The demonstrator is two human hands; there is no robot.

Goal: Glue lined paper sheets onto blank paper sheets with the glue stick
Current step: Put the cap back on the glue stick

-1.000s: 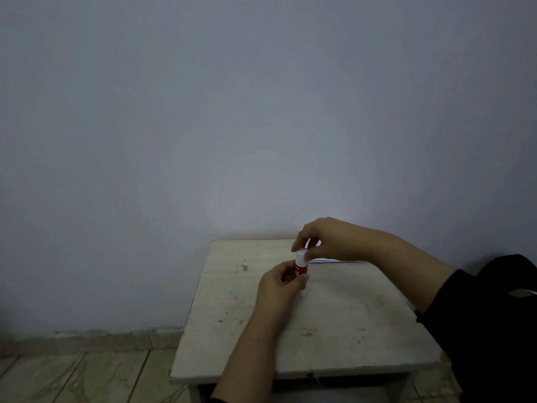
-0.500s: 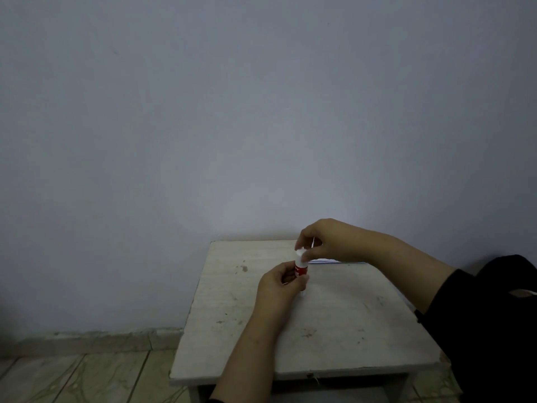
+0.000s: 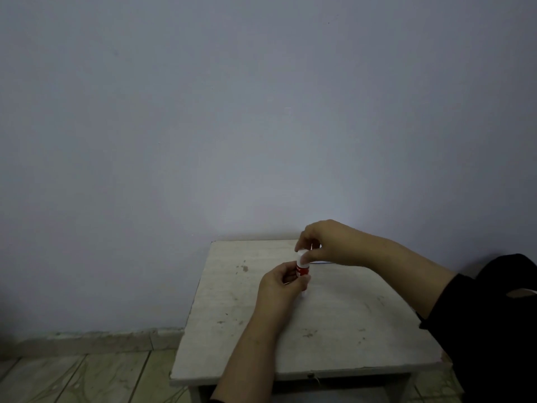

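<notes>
Glue stick (image 3: 302, 268) upright in left hand's (image 3: 280, 286) grip, right hand (image 3: 328, 242) pinching its white cap.

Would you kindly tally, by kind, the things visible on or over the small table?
Glue stick: 1
Hands: 2, left hand and right hand, both gripping the stick
Paper edge behind the right hand: 1, sheet count unclear
Total: 4, over the table

We see little of the glue stick (image 3: 302, 269) — the hands cover its cap and lower body. Behind the right hand (image 3: 334, 242) only a thin paper edge (image 3: 321, 261) shows — lined or blank, we cannot tell.
</notes>
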